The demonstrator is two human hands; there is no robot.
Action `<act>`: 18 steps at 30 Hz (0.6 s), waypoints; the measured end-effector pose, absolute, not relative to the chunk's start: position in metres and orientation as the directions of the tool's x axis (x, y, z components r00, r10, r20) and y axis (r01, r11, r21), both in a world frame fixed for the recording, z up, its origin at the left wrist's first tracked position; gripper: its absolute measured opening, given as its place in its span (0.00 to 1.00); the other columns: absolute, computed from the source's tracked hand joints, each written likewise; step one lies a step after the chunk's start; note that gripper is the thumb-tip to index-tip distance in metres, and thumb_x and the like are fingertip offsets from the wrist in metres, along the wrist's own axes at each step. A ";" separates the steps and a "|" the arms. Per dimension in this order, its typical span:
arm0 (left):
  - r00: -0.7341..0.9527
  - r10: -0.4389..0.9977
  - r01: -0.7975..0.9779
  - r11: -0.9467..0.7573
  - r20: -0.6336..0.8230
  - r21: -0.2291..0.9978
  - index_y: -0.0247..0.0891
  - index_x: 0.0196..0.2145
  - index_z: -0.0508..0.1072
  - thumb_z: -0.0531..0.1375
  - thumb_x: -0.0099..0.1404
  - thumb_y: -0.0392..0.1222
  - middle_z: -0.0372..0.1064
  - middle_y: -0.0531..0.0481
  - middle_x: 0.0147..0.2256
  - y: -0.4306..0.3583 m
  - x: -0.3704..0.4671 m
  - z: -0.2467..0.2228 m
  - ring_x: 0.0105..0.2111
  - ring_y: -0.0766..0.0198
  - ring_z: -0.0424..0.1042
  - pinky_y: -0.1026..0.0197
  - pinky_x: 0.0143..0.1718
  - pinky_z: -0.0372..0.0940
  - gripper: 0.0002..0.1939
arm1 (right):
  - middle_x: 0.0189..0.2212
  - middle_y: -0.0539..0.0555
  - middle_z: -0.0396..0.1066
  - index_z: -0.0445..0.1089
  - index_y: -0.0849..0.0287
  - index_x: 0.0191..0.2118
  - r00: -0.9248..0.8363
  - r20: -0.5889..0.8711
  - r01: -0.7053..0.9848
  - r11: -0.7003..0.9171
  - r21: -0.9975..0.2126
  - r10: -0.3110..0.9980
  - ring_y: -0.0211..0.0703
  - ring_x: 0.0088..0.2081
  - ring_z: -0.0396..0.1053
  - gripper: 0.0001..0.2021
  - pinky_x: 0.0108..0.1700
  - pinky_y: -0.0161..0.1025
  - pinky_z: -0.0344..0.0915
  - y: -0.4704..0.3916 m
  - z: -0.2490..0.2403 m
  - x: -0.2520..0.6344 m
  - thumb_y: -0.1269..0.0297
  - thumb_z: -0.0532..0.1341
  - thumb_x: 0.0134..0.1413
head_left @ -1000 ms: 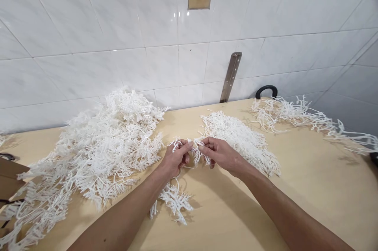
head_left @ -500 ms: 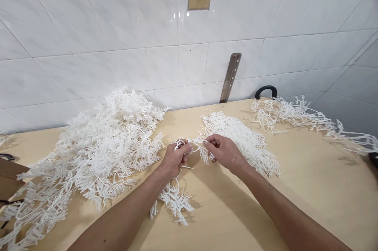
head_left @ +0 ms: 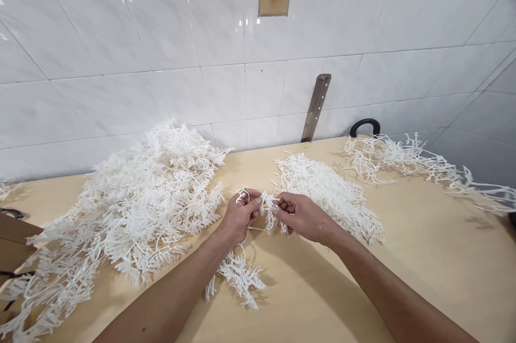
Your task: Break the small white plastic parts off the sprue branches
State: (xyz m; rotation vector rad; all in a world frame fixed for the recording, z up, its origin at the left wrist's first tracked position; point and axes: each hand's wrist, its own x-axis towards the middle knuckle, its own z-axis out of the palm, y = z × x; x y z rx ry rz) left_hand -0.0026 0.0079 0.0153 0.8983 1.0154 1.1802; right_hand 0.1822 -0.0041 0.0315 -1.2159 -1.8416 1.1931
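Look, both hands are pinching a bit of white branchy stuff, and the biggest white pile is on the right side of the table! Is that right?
Not quite: the biggest white pile is on the left side of the table, as the head view shows. The left hand and right hand are indeed pinching a bit of white branchy stuff.

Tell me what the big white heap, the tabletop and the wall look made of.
White heap: probably moulded plastic, matte; thin, branching, uniformly white pieces.
Tabletop: perhaps wood or laminate, smooth, low sheen; even pale tan.
Wall: likely ceramic tile, glossy; straight joints, bright reflections.
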 end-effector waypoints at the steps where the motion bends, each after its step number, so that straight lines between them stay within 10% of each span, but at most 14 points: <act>1: 0.064 0.988 -0.273 0.150 -0.137 0.950 0.36 0.32 0.72 0.71 0.45 0.45 0.60 0.59 0.19 0.007 -0.002 0.015 0.18 0.73 0.56 0.68 0.19 0.47 0.18 | 0.24 0.49 0.69 0.67 0.59 0.34 -0.385 0.020 0.351 0.167 -0.921 0.923 0.37 0.24 0.68 0.07 0.26 0.34 0.66 -0.004 0.032 0.182 0.61 0.60 0.57; 18: -0.043 0.992 -0.129 -0.119 0.115 0.984 0.38 0.33 0.74 0.66 0.55 0.42 0.57 0.60 0.20 0.000 -0.005 0.016 0.20 0.72 0.54 0.65 0.25 0.53 0.09 | 0.24 0.48 0.67 0.73 0.57 0.39 -0.298 0.134 0.451 0.263 -0.853 0.945 0.38 0.25 0.66 0.10 0.27 0.34 0.65 -0.002 0.028 0.178 0.59 0.59 0.57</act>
